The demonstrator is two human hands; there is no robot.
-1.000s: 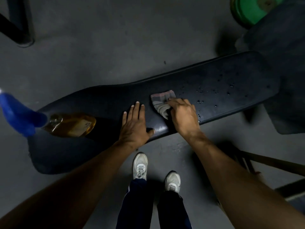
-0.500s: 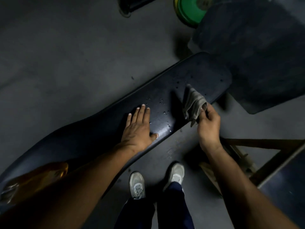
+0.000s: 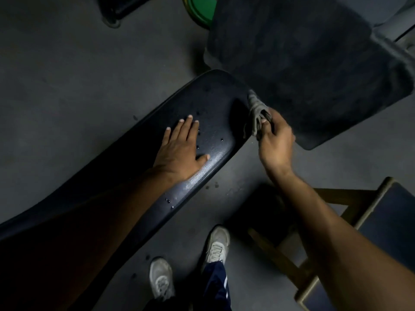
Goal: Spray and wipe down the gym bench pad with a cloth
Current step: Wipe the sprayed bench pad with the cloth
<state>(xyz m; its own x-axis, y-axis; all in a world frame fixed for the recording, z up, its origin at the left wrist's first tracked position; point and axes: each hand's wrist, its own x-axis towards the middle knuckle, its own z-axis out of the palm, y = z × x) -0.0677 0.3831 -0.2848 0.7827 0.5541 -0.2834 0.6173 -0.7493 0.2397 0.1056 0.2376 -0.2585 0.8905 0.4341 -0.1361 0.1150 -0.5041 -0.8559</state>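
Pad (image 3: 215,102) runs diagonally, droplets left near far end. Left hand (image 3: 179,151) flat, fingers spread, pressing pad, likely for bracing. Right hand (image 3: 275,140) pinches bunched cloth (image 3: 256,113) at pad's end edge, likely regathering for next wipe.

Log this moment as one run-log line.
left hand flat on bench pad | right hand grips cloth | droplets remain

A green weight plate (image 3: 198,9) lies beside a dark floor mat (image 3: 303,63).
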